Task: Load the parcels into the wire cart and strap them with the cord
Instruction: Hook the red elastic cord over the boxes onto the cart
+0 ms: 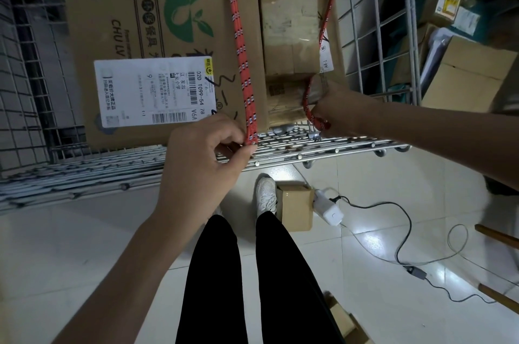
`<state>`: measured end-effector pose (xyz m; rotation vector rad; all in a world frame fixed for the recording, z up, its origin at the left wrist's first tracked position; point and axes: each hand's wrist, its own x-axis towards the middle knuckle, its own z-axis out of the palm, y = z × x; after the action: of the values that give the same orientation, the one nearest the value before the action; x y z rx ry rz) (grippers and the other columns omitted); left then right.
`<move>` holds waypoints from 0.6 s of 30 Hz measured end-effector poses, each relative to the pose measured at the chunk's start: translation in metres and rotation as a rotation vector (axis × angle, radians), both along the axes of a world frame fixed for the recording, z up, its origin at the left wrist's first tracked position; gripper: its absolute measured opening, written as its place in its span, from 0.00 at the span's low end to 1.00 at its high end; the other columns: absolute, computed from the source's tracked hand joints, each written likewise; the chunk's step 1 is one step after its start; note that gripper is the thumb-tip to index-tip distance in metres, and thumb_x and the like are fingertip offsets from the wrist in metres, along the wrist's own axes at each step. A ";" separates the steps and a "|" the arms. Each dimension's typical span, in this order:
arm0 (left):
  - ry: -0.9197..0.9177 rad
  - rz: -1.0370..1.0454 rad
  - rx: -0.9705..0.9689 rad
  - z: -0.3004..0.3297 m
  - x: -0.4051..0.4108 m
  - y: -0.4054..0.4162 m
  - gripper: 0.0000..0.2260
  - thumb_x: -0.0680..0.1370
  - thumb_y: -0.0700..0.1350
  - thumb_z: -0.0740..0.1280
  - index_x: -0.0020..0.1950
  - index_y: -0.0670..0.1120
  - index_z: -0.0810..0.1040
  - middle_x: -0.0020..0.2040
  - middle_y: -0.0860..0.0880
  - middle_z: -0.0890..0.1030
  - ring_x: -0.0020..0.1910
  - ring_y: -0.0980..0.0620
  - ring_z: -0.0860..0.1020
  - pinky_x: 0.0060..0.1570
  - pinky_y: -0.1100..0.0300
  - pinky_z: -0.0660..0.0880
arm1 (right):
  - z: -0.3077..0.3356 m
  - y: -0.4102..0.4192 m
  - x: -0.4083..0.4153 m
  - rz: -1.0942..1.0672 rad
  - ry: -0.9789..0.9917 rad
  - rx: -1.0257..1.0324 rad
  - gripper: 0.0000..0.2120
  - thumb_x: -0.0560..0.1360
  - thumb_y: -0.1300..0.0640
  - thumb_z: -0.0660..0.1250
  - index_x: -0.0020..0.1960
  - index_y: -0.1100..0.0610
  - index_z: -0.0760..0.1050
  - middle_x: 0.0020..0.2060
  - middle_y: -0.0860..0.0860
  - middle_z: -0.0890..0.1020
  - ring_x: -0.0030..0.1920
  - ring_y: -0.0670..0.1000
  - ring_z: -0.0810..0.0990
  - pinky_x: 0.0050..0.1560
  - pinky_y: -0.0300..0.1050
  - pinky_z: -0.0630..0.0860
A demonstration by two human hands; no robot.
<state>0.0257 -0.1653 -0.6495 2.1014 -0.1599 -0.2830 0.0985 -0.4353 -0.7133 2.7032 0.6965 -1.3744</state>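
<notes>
White glossy floor tiles (pixel 84 245), wire cart (pixel 323 144) loaded with parcels. Red cord (pixel 238 34) runs taut over the big carton (pixel 157 6) down to the cart's front edge, left hand (pixel 202 163) pinching it there. Right hand (pixel 337 107) grips a second cord run beside the smaller taped box (pixel 289 20). Carton reads "CHU LV"; shipping label (pixel 154 90) "02D T099-54 78".

Two parcels sit side by side in the wire cart (pixel 323 144): the labelled carton (pixel 157 20) left, the taped box (pixel 289 26) right.
</notes>
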 end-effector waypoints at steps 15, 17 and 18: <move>0.003 0.024 -0.023 0.000 -0.002 0.000 0.06 0.71 0.38 0.75 0.37 0.43 0.79 0.38 0.50 0.82 0.36 0.55 0.80 0.39 0.56 0.79 | 0.037 0.004 0.005 -0.278 0.016 -0.036 0.14 0.67 0.49 0.78 0.37 0.52 0.73 0.31 0.47 0.77 0.37 0.48 0.77 0.34 0.38 0.67; 0.002 0.028 -0.019 0.000 -0.003 -0.001 0.06 0.71 0.38 0.75 0.37 0.42 0.79 0.39 0.50 0.82 0.36 0.55 0.80 0.39 0.55 0.80 | 0.047 0.004 0.008 -0.305 -0.043 -0.019 0.15 0.68 0.47 0.76 0.36 0.51 0.72 0.31 0.46 0.74 0.36 0.49 0.74 0.38 0.39 0.68; 0.000 0.030 -0.019 0.000 -0.003 -0.001 0.06 0.71 0.38 0.75 0.38 0.42 0.79 0.39 0.50 0.82 0.36 0.55 0.81 0.39 0.55 0.80 | 0.050 0.003 0.010 -0.312 -0.081 -0.021 0.15 0.68 0.44 0.76 0.36 0.52 0.74 0.32 0.48 0.75 0.37 0.50 0.75 0.41 0.41 0.71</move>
<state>0.0226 -0.1664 -0.6493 2.0834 -0.1308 -0.2629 0.1083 -0.4324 -0.6629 2.9250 0.2600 -1.3043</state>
